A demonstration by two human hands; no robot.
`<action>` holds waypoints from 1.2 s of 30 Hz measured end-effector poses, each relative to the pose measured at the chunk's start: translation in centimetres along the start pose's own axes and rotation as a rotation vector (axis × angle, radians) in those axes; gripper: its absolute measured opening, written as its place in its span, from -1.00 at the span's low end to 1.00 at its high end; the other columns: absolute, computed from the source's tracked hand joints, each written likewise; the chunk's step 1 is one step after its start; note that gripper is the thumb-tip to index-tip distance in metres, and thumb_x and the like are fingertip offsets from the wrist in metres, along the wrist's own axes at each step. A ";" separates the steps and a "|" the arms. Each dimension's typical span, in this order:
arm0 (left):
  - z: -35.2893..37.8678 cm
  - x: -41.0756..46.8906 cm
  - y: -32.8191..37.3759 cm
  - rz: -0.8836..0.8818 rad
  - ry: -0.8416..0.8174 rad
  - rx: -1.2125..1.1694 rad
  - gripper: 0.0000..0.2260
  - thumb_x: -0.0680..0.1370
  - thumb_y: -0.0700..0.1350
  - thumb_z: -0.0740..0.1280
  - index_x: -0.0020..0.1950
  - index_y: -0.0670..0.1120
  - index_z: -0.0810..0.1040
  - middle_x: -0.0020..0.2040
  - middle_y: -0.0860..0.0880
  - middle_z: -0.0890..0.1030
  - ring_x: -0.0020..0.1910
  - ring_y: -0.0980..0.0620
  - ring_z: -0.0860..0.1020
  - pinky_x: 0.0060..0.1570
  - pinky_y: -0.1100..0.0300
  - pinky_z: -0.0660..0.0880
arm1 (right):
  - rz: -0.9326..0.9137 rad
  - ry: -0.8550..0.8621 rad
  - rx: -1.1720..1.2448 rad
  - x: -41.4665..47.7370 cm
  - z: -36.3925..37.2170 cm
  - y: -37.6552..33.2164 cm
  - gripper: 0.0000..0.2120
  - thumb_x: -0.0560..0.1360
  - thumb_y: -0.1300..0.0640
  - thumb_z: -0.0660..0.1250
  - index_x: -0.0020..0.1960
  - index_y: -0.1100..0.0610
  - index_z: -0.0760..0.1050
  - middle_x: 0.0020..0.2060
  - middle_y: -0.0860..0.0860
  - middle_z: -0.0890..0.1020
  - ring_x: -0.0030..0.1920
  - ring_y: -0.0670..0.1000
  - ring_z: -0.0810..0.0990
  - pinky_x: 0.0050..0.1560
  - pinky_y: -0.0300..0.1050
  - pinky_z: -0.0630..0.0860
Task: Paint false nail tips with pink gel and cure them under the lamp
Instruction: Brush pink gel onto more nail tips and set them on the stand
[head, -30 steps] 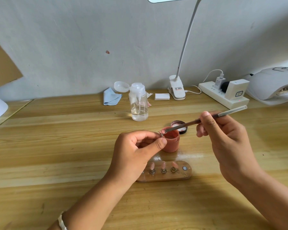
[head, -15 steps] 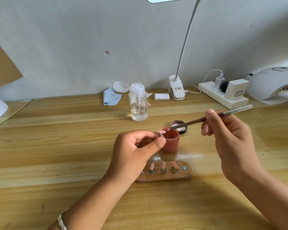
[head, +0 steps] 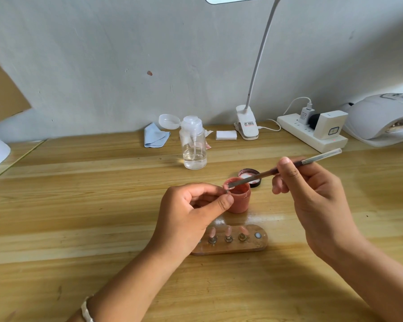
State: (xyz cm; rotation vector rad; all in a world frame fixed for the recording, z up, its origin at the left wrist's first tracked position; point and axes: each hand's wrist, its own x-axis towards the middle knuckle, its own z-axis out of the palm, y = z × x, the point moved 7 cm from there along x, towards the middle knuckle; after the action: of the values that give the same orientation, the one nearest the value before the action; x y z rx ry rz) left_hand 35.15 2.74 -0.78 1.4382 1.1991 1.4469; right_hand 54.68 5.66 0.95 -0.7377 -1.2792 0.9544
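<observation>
Left hand (head: 191, 211) pinches one nail tip (head: 227, 187) between thumb and forefinger, at 10 o'clock of the pink gel pot (head: 240, 202). Wooden holder (head: 261, 245) carrying three tips sits at the pot's 6 o'clock. Pot lid (head: 256, 182) at 1 o'clock. Brush (head: 258, 176) tip on the pinched nail tip, right hand (head: 312, 196) grips its handle. Curing lamp (head: 377, 117) far out at 2 o'clock.

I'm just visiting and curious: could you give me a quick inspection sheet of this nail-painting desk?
Surface: wooden table, glossy planks.
Job's things: open pink gel pot, lid behind it; holder carrying three tips; curing lamp far right.
Clutter: pump bottle, blue cloth, white pads.
Hands: left hand pinches a nail tip; right hand holds the brush, bristles at it.
Cables: charger lead into power strip; cord from clip lamp.
Surroundings: grey wall.
</observation>
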 end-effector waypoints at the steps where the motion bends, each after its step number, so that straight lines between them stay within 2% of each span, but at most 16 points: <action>1: 0.0 0.0 0.0 -0.009 0.000 -0.005 -0.89 0.35 -0.10 0.53 -0.15 -0.05 0.74 -0.21 -0.04 0.74 -0.27 0.07 0.67 -0.32 0.23 0.61 | 0.005 0.009 -0.003 0.0 -0.1 0.0 -0.76 0.53 0.00 0.31 -0.24 0.10 0.54 -0.45 -0.10 0.57 -0.32 -0.22 0.55 -0.13 -0.43 0.43; 3: 0.0 -0.1 0.0 -0.018 -0.001 -0.010 -0.88 0.36 -0.11 0.53 -0.13 -0.08 0.74 -0.21 -0.05 0.73 -0.29 0.05 0.66 -0.36 0.19 0.59 | 0.014 0.036 -0.008 0.1 -0.4 0.0 -0.77 0.52 -0.01 0.32 -0.21 0.12 0.55 -0.46 -0.09 0.57 -0.34 -0.22 0.54 -0.15 -0.44 0.42; 6: -0.1 -0.1 0.1 -0.021 0.002 -0.017 -0.90 0.38 -0.16 0.53 -0.12 -0.11 0.73 -0.22 -0.06 0.73 -0.31 0.07 0.64 -0.40 0.23 0.57 | 0.027 0.091 -0.025 0.3 -1.1 0.1 -0.78 0.51 -0.03 0.33 -0.18 0.11 0.57 -0.47 -0.06 0.56 -0.36 -0.17 0.50 -0.18 -0.41 0.42; 10: 0.1 -0.1 0.1 -0.022 -0.005 -0.044 -0.90 0.42 -0.27 0.52 -0.14 -0.09 0.73 -0.22 -0.06 0.73 -0.31 0.08 0.63 -0.41 0.26 0.56 | 0.053 0.145 -0.047 0.4 -1.8 0.5 -0.77 0.61 0.07 0.31 -0.19 0.11 0.56 -0.48 -0.06 0.54 -0.32 -0.07 0.45 -0.18 -0.31 0.40; 13: 0.2 -0.1 0.3 -0.005 -0.013 -0.046 -0.85 0.42 -0.28 0.51 -0.13 -0.04 0.75 -0.19 -0.03 0.74 -0.29 0.06 0.63 -0.38 0.28 0.56 | 0.062 0.131 -0.031 0.3 -1.6 0.4 -0.73 0.55 -0.06 0.33 -0.26 0.05 0.56 -0.46 -0.04 0.53 -0.28 -0.02 0.42 -0.15 -0.21 0.38; 15: 0.2 -0.1 0.3 0.003 -0.016 -0.037 -0.85 0.41 -0.26 0.52 -0.13 -0.02 0.75 -0.18 -0.02 0.74 -0.28 0.04 0.64 -0.37 0.26 0.57 | 0.053 0.083 -0.024 0.2 -1.0 0.2 -0.72 0.50 -0.12 0.33 -0.29 0.01 0.59 -0.45 -0.05 0.54 -0.29 -0.05 0.45 -0.14 -0.25 0.40; 18: 0.2 -0.1 0.2 0.003 -0.010 -0.021 -0.86 0.40 -0.24 0.53 -0.13 -0.02 0.74 -0.19 -0.02 0.74 -0.30 0.04 0.64 -0.37 0.26 0.57 | 0.024 0.001 -0.028 0.1 -0.1 0.0 -0.73 0.52 -0.07 0.31 -0.32 -0.06 0.62 -0.46 -0.09 0.57 -0.31 -0.18 0.53 -0.13 -0.42 0.41; 20: 0.1 0.0 0.2 0.004 -0.004 -0.014 -0.85 0.39 -0.24 0.53 -0.13 0.00 0.74 -0.21 -0.02 0.74 -0.31 0.05 0.64 -0.37 0.27 0.56 | 0.013 -0.017 -0.034 0.0 0.1 0.0 -0.70 0.53 -0.03 0.31 -0.34 -0.02 0.61 -0.45 -0.12 0.59 -0.31 -0.22 0.54 -0.12 -0.44 0.41; 23: 0.1 -0.1 0.3 0.012 -0.007 -0.004 -0.85 0.40 -0.24 0.54 -0.14 0.01 0.74 -0.21 -0.01 0.73 -0.33 0.06 0.63 -0.39 0.26 0.56 | 0.017 0.023 -0.032 0.1 -0.3 0.0 -0.69 0.55 0.02 0.32 -0.35 0.06 0.56 -0.46 -0.12 0.58 -0.33 -0.22 0.55 -0.16 -0.46 0.40; 27: 0.1 -0.2 0.3 0.009 -0.010 -0.018 -0.86 0.39 -0.20 0.53 -0.12 0.01 0.75 -0.19 -0.01 0.74 -0.31 0.04 0.64 -0.47 0.13 0.58 | 0.039 0.113 -0.043 0.4 -1.5 0.3 -0.75 0.61 0.14 0.33 -0.25 0.10 0.56 -0.49 -0.07 0.55 -0.37 -0.17 0.50 -0.20 -0.41 0.42; 28: 0.1 -0.2 0.3 0.015 -0.012 -0.016 -0.85 0.39 -0.22 0.53 -0.12 0.02 0.75 -0.18 0.00 0.74 -0.29 0.04 0.65 -0.44 0.15 0.59 | 0.049 0.131 -0.046 0.4 -1.7 0.5 -0.75 0.62 0.14 0.33 -0.24 0.09 0.57 -0.49 -0.07 0.54 -0.37 -0.15 0.48 -0.19 -0.40 0.42; 32: 0.1 -0.1 0.5 0.037 -0.016 0.008 -0.81 0.41 -0.26 0.53 -0.11 0.03 0.74 -0.16 0.03 0.74 -0.26 0.03 0.68 -0.36 0.28 0.60 | 0.070 0.126 -0.032 0.3 -1.6 0.5 -0.74 0.61 0.07 0.32 -0.25 0.06 0.58 -0.47 -0.05 0.54 -0.32 -0.11 0.47 -0.13 -0.29 0.40; 36: 0.0 0.0 0.3 0.033 -0.002 0.014 -0.85 0.38 -0.21 0.54 -0.13 0.03 0.74 -0.19 0.03 0.74 -0.31 0.08 0.65 -0.39 0.32 0.57 | 0.045 0.023 -0.026 0.0 -0.4 0.0 -0.68 0.53 -0.04 0.31 -0.36 0.03 0.59 -0.44 -0.11 0.60 -0.29 -0.20 0.55 -0.12 -0.44 0.42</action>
State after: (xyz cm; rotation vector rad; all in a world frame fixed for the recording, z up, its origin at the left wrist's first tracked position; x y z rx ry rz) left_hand 35.19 2.65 -0.51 1.4748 1.1920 1.4612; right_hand 55.05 5.68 0.85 -0.7987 -1.2611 0.9645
